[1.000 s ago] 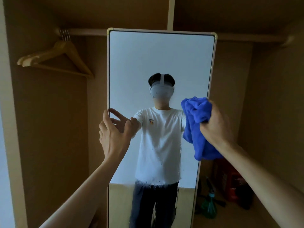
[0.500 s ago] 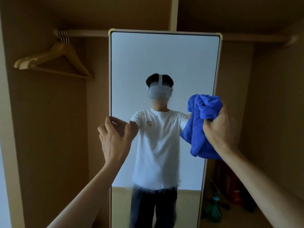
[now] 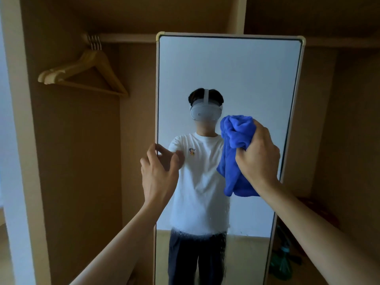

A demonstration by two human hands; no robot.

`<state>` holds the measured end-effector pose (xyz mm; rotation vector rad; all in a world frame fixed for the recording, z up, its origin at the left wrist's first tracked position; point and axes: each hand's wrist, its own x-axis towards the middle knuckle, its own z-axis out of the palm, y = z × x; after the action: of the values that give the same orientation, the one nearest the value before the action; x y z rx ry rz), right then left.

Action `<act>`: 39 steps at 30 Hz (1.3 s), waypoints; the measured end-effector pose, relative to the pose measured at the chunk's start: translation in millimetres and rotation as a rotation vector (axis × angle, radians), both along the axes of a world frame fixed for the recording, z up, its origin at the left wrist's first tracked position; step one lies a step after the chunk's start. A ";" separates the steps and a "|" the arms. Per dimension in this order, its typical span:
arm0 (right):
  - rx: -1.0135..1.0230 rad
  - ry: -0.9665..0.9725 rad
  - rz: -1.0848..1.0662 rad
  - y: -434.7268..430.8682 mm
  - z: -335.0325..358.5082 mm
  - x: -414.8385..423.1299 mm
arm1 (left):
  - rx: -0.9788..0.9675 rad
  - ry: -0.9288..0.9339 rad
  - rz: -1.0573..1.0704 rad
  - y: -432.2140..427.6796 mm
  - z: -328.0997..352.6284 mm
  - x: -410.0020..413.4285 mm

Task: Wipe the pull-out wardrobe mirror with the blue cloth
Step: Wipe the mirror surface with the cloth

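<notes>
- Mirror (image 3: 226,79): a tall, narrow panel with a pale frame, standing upright in the middle of the open wardrobe (image 3: 78,161). Its glass reflects me from head to knees.
- Droplets or streaks show on the lower glass, around the waist of my reflection. The upper glass looks even.
- My right hand (image 3: 258,159) is up in front of the right half of the mirror, at the height of my reflection's chest. Its fingers are curled tight round the blue cloth (image 3: 234,153).
- The cloth is bunched in that fist. One puff of it rises above my knuckles and a longer fold hangs below my wrist, over the glass. I cannot tell whether the cloth touches the glass.
- My left hand (image 3: 159,175) is at the mirror's left edge, about level with the right hand. Its fingers are bent, with the fingertips at the frame and the thumb over the glass. I cannot tell whether they hook round the frame or only rest against it.
- Wooden hangers (image 3: 86,73) hang bunched together from the rail (image 3: 123,38) at upper left, well apart from the mirror.
- A green spray bottle (image 3: 282,262) stands on the wardrobe floor, low on the right and partly hidden by the mirror's right edge.
</notes>
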<state>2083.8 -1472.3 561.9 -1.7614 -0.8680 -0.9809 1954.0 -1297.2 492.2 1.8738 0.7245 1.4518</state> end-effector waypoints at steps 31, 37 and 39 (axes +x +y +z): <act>-0.332 -0.140 0.134 125.0 -5.1 -91.4 | -0.103 0.006 -0.449 39.8 -4.7 -32.4; -0.566 -0.365 0.021 99.4 24.0 -84.2 | -0.123 0.004 -0.561 47.2 -12.9 -41.4; -0.614 -0.414 0.014 98.2 25.1 -85.0 | -0.120 0.003 -0.579 48.2 -20.1 -43.4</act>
<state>1998.8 -1374.1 587.1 -2.0763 -1.5712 -1.1731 1910.6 -1249.0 472.0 1.7913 0.2251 1.0100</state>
